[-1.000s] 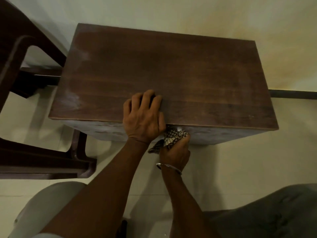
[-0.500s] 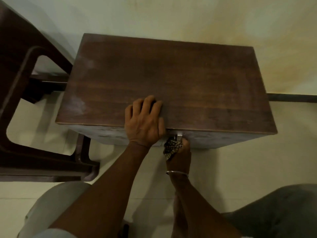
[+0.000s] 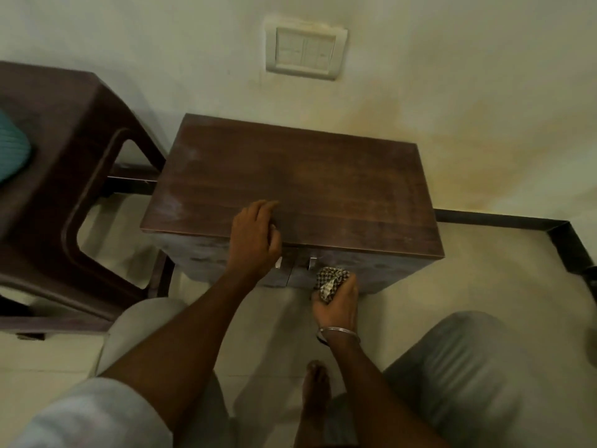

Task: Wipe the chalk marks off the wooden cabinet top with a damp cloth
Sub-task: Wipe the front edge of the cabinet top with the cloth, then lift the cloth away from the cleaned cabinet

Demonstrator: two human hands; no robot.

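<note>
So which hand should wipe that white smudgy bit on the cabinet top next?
Right, probably. The right hand grips the checked cloth, low against the cabinet front. The left hand rests on the cabinet top, nearer the chalk smudge, but holds no cloth.

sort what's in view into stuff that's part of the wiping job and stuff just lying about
Part of the job:
wooden cabinet top
pale chalk smudges near its left edge
checked cloth, bunched in the right hand before the cabinet doors
left hand, resting on the top's front edge

Just there:
brown plastic stool
teal item on it
wall switch plate
door handles
</note>
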